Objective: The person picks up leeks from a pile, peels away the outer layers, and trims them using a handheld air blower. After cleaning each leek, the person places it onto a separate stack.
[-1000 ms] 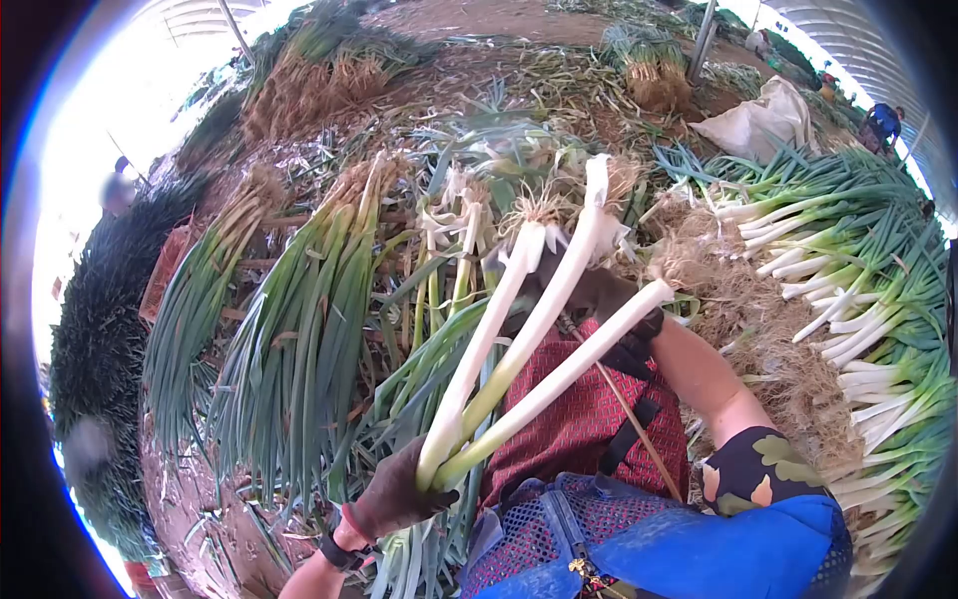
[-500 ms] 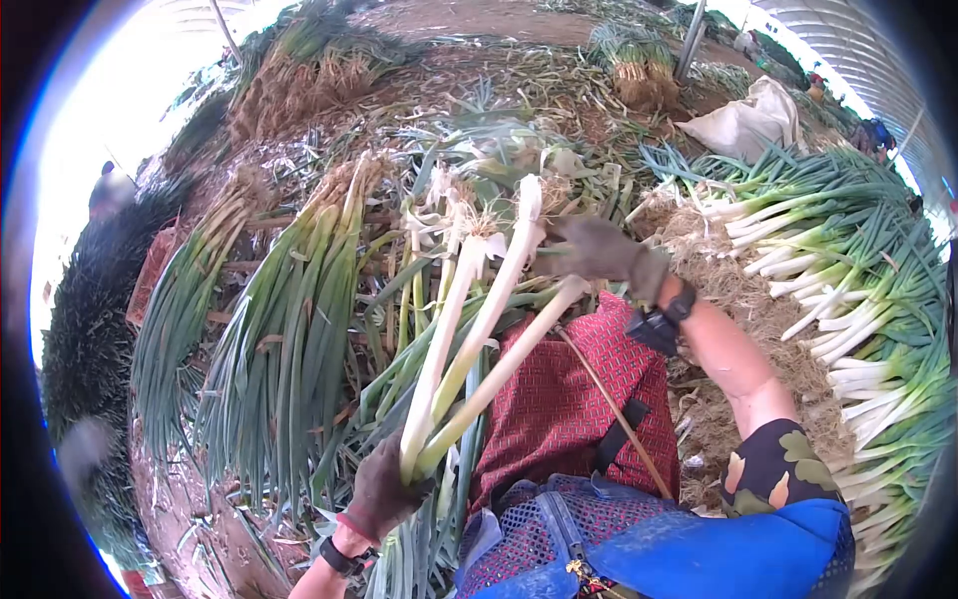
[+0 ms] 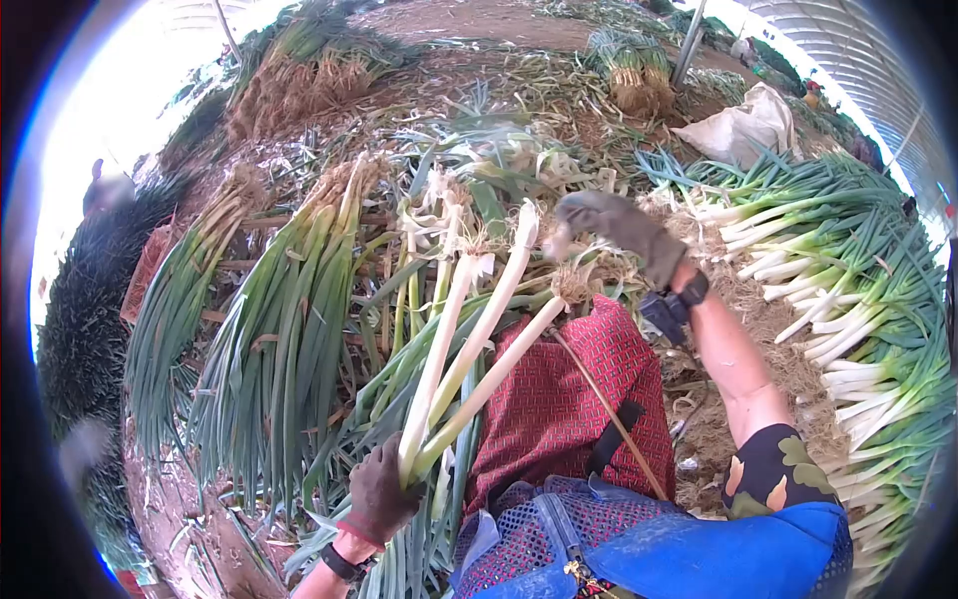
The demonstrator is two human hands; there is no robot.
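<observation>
While left hand (image 3: pixel 382 492) clasps leeks (image 3: pixel 469 339), no writing shows.

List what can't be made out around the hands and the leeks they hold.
Head view only:
- Left hand: its palm side is hidden by the three leeks it grips.
- Right hand: the glove's back faces the camera; whether its fingers pinch anything cannot be told.
- Leek leaves: hidden below the left hand.
- Trimmed leek pile: cut off by the lens edge.

Three peeled leek stalks (image 3: pixel 469 339) fanned in one bunch. Two gloved hands: left hand (image 3: pixel 382 491), right hand (image 3: pixel 619 228). Two wristwatches (image 3: pixel 667 307). One white sack (image 3: pixel 743 125). One red patterned cloth (image 3: pixel 574 399). Trimmed leek pile (image 3: pixel 848 290) uncountable.
</observation>
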